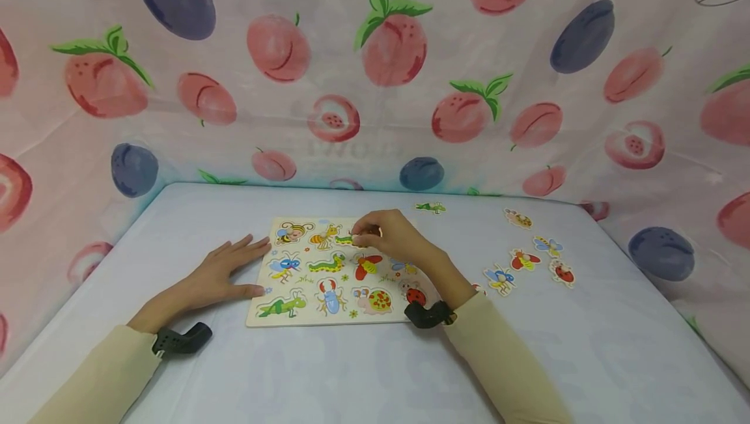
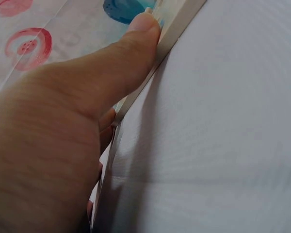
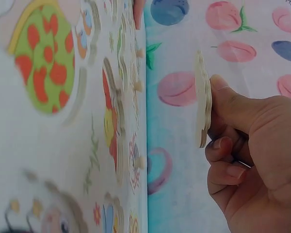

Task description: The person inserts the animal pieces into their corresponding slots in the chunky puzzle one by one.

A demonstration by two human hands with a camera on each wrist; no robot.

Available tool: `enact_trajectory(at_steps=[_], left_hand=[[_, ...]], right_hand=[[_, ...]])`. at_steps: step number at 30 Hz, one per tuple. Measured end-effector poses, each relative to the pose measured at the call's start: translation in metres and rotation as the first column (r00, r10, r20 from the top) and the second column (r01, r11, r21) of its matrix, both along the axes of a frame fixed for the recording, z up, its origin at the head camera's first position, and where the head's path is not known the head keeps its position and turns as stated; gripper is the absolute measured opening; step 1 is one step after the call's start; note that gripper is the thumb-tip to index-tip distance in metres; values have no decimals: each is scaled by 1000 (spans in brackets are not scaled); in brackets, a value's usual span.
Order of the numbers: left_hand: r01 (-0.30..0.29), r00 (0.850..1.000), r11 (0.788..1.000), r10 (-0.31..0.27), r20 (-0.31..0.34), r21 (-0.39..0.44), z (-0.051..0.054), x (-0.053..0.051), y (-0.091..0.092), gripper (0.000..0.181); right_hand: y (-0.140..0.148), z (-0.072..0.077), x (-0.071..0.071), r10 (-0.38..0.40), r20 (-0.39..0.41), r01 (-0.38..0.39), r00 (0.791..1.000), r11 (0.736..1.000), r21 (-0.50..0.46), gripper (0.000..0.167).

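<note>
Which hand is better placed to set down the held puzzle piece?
Probably the right hand: it pinches the puzzle piece over the board. The left hand lies at the board's left edge, holding no piece.

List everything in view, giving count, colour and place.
Puzzle board: one, pale with multicoloured insect pictures, on the table, left of centre.
Knobs: at least three, pale, standing out from the board.
Held piece: one, pale-edged, over the board's far part.
Grasshopper piece: one, green, table's far side.
Other loose pieces: five, multicoloured, table's right; another shows partly.
Table: one, white, beneath these.
Backdrop: one, pinkish-white with red and blue fruit, around the table.
Wrist devices: two, black, one per wrist.
Sleeves: two, beige, on the forearms.
Left hand: one, bare, touching the board's left edge.
Right hand: one, bare, pinching the held piece.
</note>
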State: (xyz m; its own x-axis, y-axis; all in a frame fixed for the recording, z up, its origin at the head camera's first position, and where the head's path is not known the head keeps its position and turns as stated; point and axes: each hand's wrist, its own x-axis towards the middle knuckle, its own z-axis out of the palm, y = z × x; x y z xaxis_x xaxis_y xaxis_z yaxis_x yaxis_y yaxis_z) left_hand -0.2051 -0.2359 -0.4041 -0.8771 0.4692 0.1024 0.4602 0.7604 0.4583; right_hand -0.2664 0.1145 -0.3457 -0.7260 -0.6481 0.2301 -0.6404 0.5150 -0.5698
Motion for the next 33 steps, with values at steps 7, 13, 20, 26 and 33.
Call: enact_trajectory(at_steps=[7,13,20,26,33], left_hand=[[-2,1000,1000,2,11,0,1,0,1,88],[-2,1000,1000,2,17,3,1,1,1,87],[11,1000,1000,-11,6,15,2,2,1,86],[25,1000,1000,-25,-6,19,2,2,1,85],[17,1000,1000,-17,-10,9,2,2,0,86]], right_hand=[[-18,-3,3,20,60,-20,998,1000,7,8],[-32,-5,6,13,113,-17,993,999,31,8],[-44,-9,7,17,145,-25,989,998,50,10],[-48,-15,6,18,145,-26,989,998,54,6],[-50,-20,6,-5,140,-6,990,997,79,5]])
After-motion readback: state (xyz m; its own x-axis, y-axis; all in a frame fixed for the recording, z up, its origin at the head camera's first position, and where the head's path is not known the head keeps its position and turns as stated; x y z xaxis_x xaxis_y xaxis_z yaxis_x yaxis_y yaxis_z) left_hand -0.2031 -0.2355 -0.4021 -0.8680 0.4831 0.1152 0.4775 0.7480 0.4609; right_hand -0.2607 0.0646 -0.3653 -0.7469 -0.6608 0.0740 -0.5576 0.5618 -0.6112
